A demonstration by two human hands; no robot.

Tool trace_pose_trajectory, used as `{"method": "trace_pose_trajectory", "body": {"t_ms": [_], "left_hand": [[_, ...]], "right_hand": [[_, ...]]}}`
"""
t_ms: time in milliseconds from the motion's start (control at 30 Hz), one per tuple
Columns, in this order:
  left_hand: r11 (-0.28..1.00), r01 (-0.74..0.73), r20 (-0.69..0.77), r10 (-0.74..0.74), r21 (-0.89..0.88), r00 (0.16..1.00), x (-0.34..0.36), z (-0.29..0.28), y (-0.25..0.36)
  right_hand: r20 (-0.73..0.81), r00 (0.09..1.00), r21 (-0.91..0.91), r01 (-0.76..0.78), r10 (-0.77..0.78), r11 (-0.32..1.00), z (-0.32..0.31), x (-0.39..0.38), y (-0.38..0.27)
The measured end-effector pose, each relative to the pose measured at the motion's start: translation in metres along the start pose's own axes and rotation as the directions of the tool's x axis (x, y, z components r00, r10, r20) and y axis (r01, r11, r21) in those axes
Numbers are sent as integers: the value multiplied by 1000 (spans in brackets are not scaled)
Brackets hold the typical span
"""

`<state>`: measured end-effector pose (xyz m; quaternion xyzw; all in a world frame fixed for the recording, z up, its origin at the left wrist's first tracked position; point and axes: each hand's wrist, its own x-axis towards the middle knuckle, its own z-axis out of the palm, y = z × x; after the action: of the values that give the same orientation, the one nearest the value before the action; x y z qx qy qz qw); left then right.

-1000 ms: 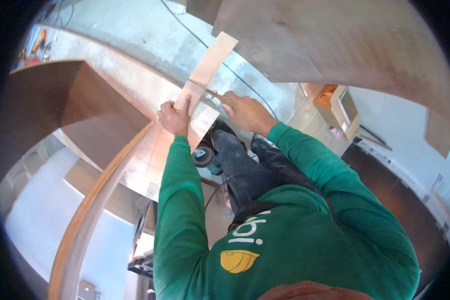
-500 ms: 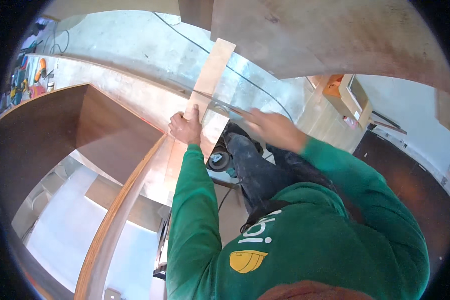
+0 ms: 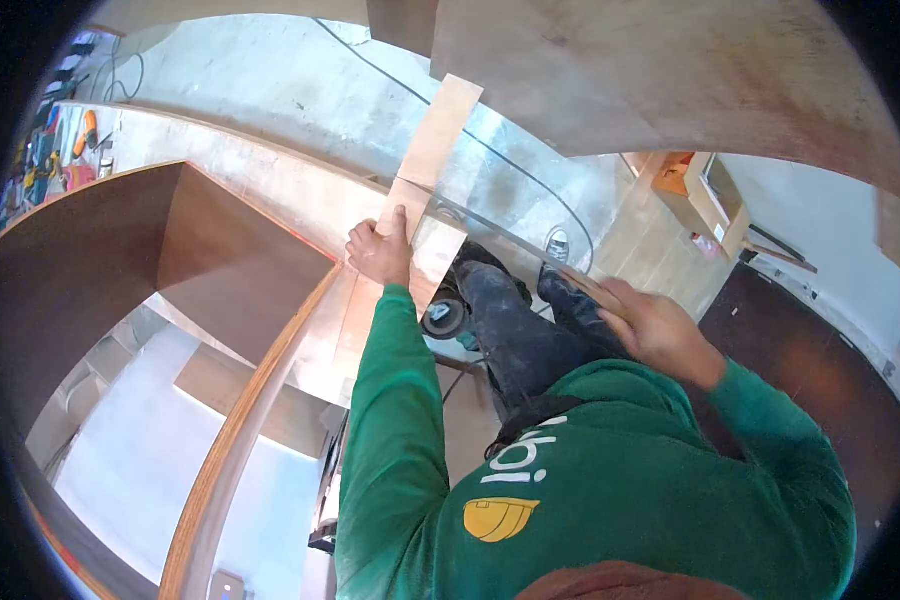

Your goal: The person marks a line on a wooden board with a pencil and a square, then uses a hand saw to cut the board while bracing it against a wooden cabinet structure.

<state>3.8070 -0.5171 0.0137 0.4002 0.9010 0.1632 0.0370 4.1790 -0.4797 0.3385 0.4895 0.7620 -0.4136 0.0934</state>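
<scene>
My left hand (image 3: 380, 253) grips a long, pale wooden board (image 3: 438, 135) from its left side, with the thumb lying on top. The board's far end sticks out past the bench edge. My right hand (image 3: 660, 328) is closed around the handle of a handsaw (image 3: 515, 240). Its narrow blade, seen nearly edge-on, runs leftward to the board just beyond my left thumb. A thin dark line crosses the board there. Fingers of the right hand hide part of the handle.
Left of the board stands a dark-sided wooden cabinet frame (image 3: 240, 265). A power tool with a round base (image 3: 444, 318) lies beside my legs. A black cable (image 3: 515, 165) crosses the floor. A large wooden panel (image 3: 670, 80) fills the far right, near a small wooden box (image 3: 705, 200).
My right hand has drawn back toward the lower right with the handsaw, so more of the blade shows between hand and board. My left hand still holds the board.
</scene>
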Motion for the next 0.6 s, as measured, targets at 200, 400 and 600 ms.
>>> {"method": "trace_pose_trajectory", "body": {"t_ms": [200,400,600], "left_hand": [[999,-40,-13,40,-16,999,1,7,4],[999,-10,-12,10,-32,1000,-1,8,-3],[1000,9,-40,-9,-10,999,2,3,-5]], "right_hand": [[-46,997,40,69,-67,997,85,202,-30],[-110,986,88,138,-128,986,62,94,9],[79,996,34,-43,40,998,-17,-2,-5]]}}
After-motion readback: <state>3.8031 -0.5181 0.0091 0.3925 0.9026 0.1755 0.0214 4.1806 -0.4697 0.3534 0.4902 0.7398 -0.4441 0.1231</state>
